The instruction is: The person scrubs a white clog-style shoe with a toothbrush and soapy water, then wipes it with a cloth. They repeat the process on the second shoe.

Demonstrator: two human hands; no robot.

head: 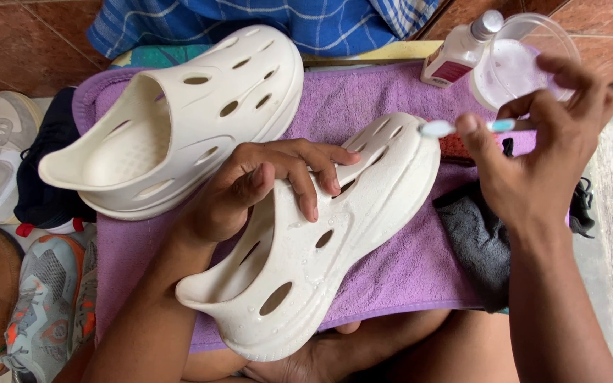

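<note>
Purple towel: white clog under gripping left hand (right hand pinching toothbrush).

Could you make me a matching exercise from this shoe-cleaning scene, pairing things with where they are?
Things:
1. wet cream foam clog
2. dry cream foam clog
3. small toothbrush with a blue-and-white handle
4. clear round plastic bowl

Places:
A. lying alone on the purple towel, upper left
B. pinched in the right hand
C. gripped by the left hand
D. beside the white bottle, top right

Pairs: 1-C, 2-A, 3-B, 4-D
</note>
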